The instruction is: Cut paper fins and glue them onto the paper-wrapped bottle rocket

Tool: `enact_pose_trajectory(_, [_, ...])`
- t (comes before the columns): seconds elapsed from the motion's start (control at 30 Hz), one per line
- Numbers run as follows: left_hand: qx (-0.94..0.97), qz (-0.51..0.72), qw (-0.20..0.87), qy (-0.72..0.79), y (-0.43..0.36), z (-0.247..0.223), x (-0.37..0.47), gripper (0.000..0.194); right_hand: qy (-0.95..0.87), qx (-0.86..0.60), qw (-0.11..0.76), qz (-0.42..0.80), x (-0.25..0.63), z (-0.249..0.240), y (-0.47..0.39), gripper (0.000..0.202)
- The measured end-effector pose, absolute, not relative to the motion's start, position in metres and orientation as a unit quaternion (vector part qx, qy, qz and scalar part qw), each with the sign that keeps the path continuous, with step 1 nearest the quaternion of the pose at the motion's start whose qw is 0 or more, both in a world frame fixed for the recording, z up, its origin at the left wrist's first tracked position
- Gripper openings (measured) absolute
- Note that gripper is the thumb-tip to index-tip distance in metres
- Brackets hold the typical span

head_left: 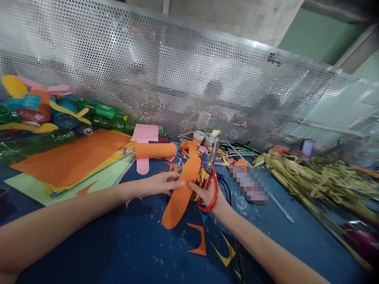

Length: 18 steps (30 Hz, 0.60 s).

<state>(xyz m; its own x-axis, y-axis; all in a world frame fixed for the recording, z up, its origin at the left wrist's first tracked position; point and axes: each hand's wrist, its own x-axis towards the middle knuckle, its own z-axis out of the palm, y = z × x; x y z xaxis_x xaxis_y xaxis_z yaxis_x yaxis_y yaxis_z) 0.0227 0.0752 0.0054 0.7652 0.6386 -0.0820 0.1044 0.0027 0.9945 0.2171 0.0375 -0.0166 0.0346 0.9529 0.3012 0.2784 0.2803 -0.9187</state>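
Both hands hold a long orange paper piece (181, 197) with rounded ends, tilted over the blue table. My left hand (166, 183) pinches its left edge, thumb on top. My right hand (207, 191) grips the right edge with thumb and fingers. Scissors with red handles (215, 193) hang on my right hand, their blades pointing up and away. A yellow ring-shaped item (201, 183) shows by the right fingers. Beyond my left hand lies a bottle wrapped in orange paper (155, 150), over a pink paper piece (143, 166).
Orange paper sheets (79, 154) and green bottles (38, 144) lie at left. Paper scraps (201, 238) lie near the front of the blue table (124, 244). Dried stalks (308, 177) spread at right. A perforated metal screen (177, 71) stands behind.
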Motion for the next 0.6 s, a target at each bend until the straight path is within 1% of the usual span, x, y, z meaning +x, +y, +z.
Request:
enact_pose_trajectory(0.07, [0.638, 0.249, 0.67, 0.287, 0.075, 0.005, 0.025, 0.031, -0.622, -0.493, 0.507, 0.338, 0.212, -0.014, 0.034, 0.035])
enact_pose_trajectory(0.23, [0.654, 0.321, 0.62, 0.29, 0.077, 0.002, 0.027, 0.026, -0.65, -0.484, 0.487, 0.327, 0.203, -0.004, 0.023, 0.037])
enact_pose_trajectory(0.3, [0.64, 0.34, 0.625, 0.289, 0.078, 0.002, 0.026, 0.024, -0.626, -0.494, 0.472, 0.375, 0.203, -0.004, 0.021, 0.039])
enact_pose_trajectory(0.43, [0.589, 0.378, 0.65, 0.294, 0.079, 0.005, 0.026, 0.023, -0.554, -0.459, 0.456, 0.524, 0.205, -0.007, 0.022, 0.055])
enact_pose_trajectory(0.6, [0.525, 0.428, 0.671, 0.302, 0.083, 0.012, 0.025, 0.017, -0.561, -0.441, 0.442, 0.543, 0.207, 0.004, 0.013, 0.051])
